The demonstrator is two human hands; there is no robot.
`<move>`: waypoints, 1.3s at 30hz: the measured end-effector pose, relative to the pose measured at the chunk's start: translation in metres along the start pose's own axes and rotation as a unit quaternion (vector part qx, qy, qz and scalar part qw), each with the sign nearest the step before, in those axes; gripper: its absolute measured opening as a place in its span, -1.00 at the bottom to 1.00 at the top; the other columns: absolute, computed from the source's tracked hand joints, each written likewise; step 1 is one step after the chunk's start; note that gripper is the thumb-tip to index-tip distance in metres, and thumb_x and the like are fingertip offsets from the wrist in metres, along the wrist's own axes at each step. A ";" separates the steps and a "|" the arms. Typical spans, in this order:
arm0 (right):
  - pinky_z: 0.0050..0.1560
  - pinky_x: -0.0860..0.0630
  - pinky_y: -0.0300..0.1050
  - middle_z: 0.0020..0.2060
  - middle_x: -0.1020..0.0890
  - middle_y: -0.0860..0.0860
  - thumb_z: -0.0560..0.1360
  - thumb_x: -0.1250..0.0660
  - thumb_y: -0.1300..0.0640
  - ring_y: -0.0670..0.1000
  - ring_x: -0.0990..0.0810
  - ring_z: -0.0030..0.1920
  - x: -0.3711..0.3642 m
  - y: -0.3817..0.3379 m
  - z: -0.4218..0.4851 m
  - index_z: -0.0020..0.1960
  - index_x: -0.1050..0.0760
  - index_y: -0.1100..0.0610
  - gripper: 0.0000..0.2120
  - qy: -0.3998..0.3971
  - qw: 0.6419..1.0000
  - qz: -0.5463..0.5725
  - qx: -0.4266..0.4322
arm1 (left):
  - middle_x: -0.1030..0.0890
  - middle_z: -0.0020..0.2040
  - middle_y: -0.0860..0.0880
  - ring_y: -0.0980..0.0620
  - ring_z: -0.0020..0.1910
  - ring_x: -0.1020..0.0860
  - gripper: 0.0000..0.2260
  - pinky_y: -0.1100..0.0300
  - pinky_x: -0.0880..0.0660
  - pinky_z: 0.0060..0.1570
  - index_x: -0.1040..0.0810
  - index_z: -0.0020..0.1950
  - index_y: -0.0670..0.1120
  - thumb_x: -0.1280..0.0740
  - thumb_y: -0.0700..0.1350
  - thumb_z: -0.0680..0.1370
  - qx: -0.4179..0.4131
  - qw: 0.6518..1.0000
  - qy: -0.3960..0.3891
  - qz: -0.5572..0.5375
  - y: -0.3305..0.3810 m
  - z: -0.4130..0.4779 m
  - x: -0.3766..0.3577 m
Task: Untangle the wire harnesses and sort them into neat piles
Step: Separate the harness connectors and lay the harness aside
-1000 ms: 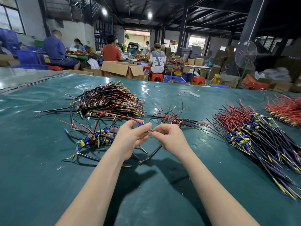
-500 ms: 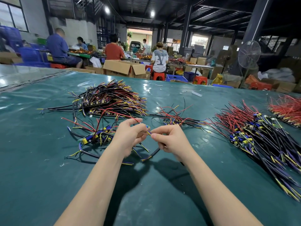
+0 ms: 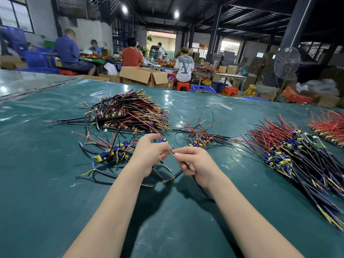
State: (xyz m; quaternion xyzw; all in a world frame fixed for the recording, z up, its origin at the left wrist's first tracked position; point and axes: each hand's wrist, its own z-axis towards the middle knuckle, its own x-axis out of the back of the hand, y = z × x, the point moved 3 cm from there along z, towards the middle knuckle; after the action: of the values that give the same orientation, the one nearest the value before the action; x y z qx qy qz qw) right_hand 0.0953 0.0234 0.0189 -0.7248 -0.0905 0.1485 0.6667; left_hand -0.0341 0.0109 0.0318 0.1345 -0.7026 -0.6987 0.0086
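While the left hand (image 3: 149, 155) and right hand (image 3: 193, 164) are pinching it, the light, floppy red-yellow-purple wire harness (image 3: 171, 152) is hanging just before the tangled black-red wire heap (image 3: 126, 112); its stiff board (image 3: 166, 142) seems the safest grip.

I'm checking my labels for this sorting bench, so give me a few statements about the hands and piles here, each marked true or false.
1. The left hand and the right hand both pinch the harness between them. True.
2. The table cover is red. False: it is dark green.
3. A long pile of harnesses lies to the right of the right hand. True.
4. The fan stands on the table cover. False: it stands beyond the cover's far edge.
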 end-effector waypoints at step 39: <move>-0.64 -0.38 -0.40 -0.56 -0.56 0.00 0.55 -0.19 0.30 -0.18 -0.47 -0.63 -0.017 0.016 -0.003 -0.19 -0.48 0.18 -0.82 -0.008 0.965 0.200 -0.170 | -0.61 -0.33 -0.08 0.06 -0.50 -0.51 -0.93 0.32 -0.47 -0.53 -0.51 -0.16 -0.20 -0.28 -0.29 0.52 -0.022 0.999 0.012 0.029 -0.007 -0.001 -0.006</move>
State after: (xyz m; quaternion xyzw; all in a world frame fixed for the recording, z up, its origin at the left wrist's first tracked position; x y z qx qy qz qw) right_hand 0.0790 0.0134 0.0052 -0.8293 0.0275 0.2672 0.4899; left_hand -0.0267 0.0107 0.0261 0.1219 -0.6906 -0.7118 0.0400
